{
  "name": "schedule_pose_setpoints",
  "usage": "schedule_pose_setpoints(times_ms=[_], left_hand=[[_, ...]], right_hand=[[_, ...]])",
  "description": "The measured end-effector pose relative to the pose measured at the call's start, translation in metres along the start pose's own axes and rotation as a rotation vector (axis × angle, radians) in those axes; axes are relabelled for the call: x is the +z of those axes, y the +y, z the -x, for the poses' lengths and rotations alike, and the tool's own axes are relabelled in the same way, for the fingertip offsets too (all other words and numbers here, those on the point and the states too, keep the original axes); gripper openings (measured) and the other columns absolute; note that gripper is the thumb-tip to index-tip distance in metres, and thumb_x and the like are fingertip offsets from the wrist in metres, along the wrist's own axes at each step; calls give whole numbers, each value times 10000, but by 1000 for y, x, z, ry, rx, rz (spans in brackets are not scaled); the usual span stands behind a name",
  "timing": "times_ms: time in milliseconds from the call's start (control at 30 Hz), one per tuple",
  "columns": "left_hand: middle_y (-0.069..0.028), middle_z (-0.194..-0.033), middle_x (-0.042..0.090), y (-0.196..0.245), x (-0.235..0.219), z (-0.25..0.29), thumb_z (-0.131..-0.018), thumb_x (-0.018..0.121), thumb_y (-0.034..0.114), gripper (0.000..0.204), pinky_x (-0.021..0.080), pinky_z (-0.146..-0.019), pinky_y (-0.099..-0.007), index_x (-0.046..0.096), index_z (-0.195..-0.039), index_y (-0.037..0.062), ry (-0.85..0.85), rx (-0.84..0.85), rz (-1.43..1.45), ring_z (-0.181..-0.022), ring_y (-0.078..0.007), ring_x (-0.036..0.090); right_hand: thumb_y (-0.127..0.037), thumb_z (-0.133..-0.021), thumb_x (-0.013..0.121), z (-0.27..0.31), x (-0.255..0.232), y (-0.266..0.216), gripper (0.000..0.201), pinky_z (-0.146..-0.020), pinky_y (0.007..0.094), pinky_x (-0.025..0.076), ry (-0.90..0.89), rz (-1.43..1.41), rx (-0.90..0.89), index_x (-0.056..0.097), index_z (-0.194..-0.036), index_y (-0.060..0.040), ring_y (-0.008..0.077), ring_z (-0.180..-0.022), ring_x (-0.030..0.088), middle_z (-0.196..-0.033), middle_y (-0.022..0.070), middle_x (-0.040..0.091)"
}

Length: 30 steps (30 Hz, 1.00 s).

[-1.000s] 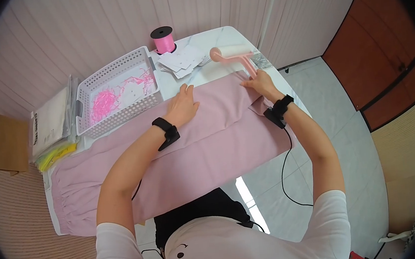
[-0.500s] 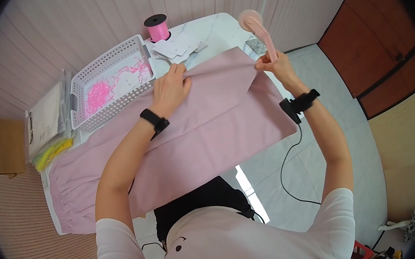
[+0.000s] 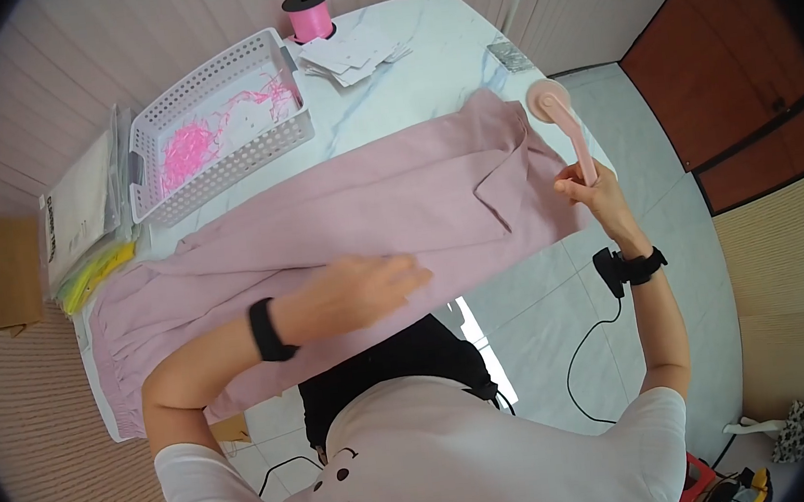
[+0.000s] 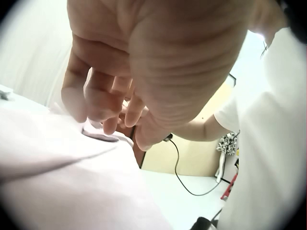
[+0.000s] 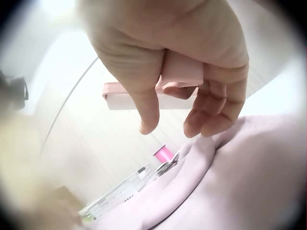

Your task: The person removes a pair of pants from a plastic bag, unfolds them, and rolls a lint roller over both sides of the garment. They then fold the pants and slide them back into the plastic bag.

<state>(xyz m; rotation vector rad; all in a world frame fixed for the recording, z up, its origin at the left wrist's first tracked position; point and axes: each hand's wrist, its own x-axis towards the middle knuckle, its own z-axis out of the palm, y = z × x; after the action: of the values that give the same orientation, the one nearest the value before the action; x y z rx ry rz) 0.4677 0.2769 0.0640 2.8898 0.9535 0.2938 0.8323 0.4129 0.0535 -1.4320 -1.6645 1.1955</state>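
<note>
A pink garment [image 3: 358, 197] with a gathered elastic end lies along the table, its right part rumpled with one corner turned over. My right hand [image 3: 598, 195] grips the handle of a pink lint roller [image 3: 580, 142] beside the garment's right end; the roller's round end points away from me. In the right wrist view the handle [image 5: 182, 69] sits between thumb and palm, and the fingertips hang over the cloth. Over the garment's near part is my left hand [image 3: 358, 294], blurred, with loosely bent fingers. The left wrist view shows those fingers [image 4: 103, 103] with nothing in them.
A white basket [image 3: 220, 172] with pink paper shreds stands behind the garment. A pink ribbon spool [image 3: 309, 16] and white cards [image 3: 354, 54] sit at the back. Bagged packages [image 3: 83, 209] stand at the left edge. A small grey packet [image 3: 510, 57] lies at the back right.
My left hand has left the garment's far edge and come toward me. The right hand moved right and nearer with the lint roller, and the garment's far edge has shifted toward me.
</note>
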Motion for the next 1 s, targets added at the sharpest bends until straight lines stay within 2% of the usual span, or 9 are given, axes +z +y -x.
schedule_pose_setpoints(times_ms=[100,200,300,400,533,633,767,867,1000], left_hand=[[-66,-1085,580,-29,-23,46,-788,632,137,314,509,-628,-340,571,-1094,98,134,-184,26,-815,-227,625],[-100,-1159,566,-41,-66,115,-750,660,81,402,502,-766,-383,564,-1139,101,61,-568,-76,-949,-290,592],[-123,-1203,539,-61,-90,218,-715,677,31,510,460,-872,-404,532,-1199,101,54,-845,-293,-1074,-318,536],[-157,-1287,478,-73,-96,336,-713,674,10,624,449,-903,-424,452,-1287,110,-26,-1083,-474,-1156,-334,496],[-206,-1329,427,-79,-94,439,-743,641,32,672,431,-962,-428,379,-1356,109,-59,-1378,-575,-1203,-359,468],[-242,-1314,431,-100,-83,482,-740,623,78,706,413,-990,-429,346,-1389,102,81,-1556,-271,-1204,-377,464],[-269,-1257,488,-137,-66,515,-715,654,193,758,400,-1005,-422,359,-1411,127,217,-1713,125,-1188,-372,485],[-256,-1208,542,-152,-49,527,-670,681,275,804,408,-998,-389,386,-1409,156,315,-1634,-17,-1165,-361,509],[-174,-1173,595,-162,-50,524,-614,696,295,683,407,-978,-437,553,-1266,153,146,-1762,-54,-1136,-337,536]], right_hand=[[-291,-708,813,7,25,-7,444,-544,244,437,-43,34,48,572,-931,6,102,-624,542,-761,41,583],[-292,-708,815,5,55,-9,465,-563,266,434,-62,162,-48,550,-925,22,118,-663,525,-767,38,560],[-222,-674,836,-4,78,1,434,-556,282,415,-76,189,-216,535,-881,12,110,-663,472,-736,12,506],[-187,-672,836,-9,78,24,522,-655,300,413,-56,364,-188,483,-999,16,152,-795,446,-881,43,455],[-119,-737,742,-16,74,44,331,-624,323,419,47,594,-318,492,-902,21,207,-710,485,-813,109,505],[-91,-781,677,-9,80,29,244,-580,324,423,13,416,-126,496,-899,22,188,-643,503,-753,98,532],[-38,-800,596,-17,71,35,147,-507,305,425,49,449,-112,510,-896,32,159,-575,518,-694,78,547],[-64,-789,579,-24,63,30,139,-456,284,435,128,389,-62,523,-876,30,155,-568,528,-709,72,555],[-161,-773,586,-44,40,35,245,-466,273,482,255,326,-65,559,-916,36,152,-587,564,-740,85,576]])
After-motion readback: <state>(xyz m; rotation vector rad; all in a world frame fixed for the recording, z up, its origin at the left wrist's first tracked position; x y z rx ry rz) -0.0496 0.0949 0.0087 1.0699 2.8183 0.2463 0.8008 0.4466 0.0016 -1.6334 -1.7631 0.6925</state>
